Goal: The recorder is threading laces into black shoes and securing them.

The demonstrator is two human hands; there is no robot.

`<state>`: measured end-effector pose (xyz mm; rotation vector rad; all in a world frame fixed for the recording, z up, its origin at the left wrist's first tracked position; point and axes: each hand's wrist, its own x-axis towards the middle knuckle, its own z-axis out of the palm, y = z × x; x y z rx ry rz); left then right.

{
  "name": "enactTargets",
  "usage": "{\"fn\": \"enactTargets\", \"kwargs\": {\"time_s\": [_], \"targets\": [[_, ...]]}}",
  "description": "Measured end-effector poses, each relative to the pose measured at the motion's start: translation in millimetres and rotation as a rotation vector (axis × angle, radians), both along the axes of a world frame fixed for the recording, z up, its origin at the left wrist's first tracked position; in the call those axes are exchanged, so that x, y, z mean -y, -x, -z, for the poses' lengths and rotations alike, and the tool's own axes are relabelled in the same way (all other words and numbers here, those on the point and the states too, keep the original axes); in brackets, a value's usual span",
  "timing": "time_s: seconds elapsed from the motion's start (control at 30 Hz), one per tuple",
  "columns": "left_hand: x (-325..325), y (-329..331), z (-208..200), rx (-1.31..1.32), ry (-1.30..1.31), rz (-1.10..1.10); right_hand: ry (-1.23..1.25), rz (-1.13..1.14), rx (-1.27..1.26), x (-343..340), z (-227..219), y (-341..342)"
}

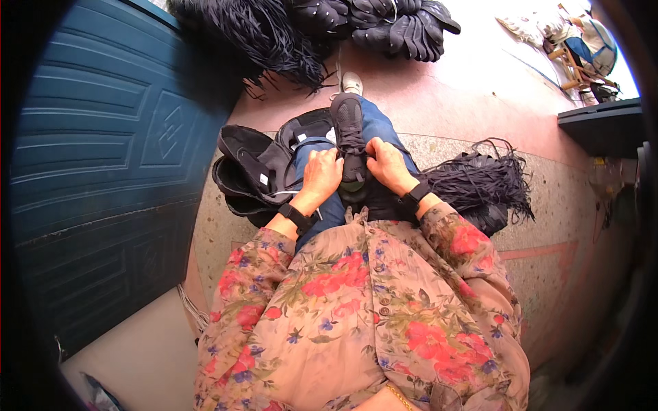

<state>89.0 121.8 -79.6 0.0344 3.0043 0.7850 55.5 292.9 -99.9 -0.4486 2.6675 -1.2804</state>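
A black lace-up shoe (350,130) lies lengthwise over my lap, its toe pointing away from me and its opening near my waist. My left hand (322,174) is at the shoe's left edge, with thumb and fingers pinched together. At the opposite edge, my right hand (389,164) is closed in a similar pinch. Whatever sits between the fingertips of either hand is too small and dark to make out. Black lacing crosses the front of the shoe between the hands.
Black shoe pieces with white labels (250,168) are heaped left of my legs. A bundle of black laces (480,177) lies to the right. More laces (267,41) and stacked black shoe pieces (404,31) are ahead. A blue panelled door (103,137) stands at left.
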Motion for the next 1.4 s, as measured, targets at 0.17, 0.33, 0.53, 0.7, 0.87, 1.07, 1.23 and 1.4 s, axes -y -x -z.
{"fn": "enactTargets", "kwargs": {"time_s": [0.17,0.33,0.53,0.7,0.87,1.07,1.23,1.4], "targets": [[-0.8,12.0,-29.6,-0.179,-0.050,0.079,0.086,0.122,0.122,-3.9,-1.4,-4.8],[-38.9,69.6,-11.5,-0.004,-0.163,0.209,0.082,0.113,0.066,-2.2,8.5,-4.6],[-53.0,97.7,-7.0,0.550,0.044,0.398,0.126,0.106,0.129,-1.5,-0.5,-10.3],[-30.1,98.3,-9.9,0.854,-0.628,0.149,0.130,0.076,0.038,-0.5,-4.5,-8.2],[-9.5,92.9,-19.4,0.981,-0.946,0.028,-0.046,-0.057,-0.165,3.8,0.4,-6.4],[-13.3,89.0,-20.0,0.910,-0.878,0.015,-0.339,-0.149,-0.200,15.6,-0.6,-6.1],[-14.5,86.1,-15.0,0.556,-0.635,0.062,-0.421,-0.242,-0.430,16.2,0.8,-4.4],[-6.8,89.9,-11.4,0.509,-0.658,0.069,-0.598,-0.306,-0.558,17.2,-2.0,-3.3]]}}
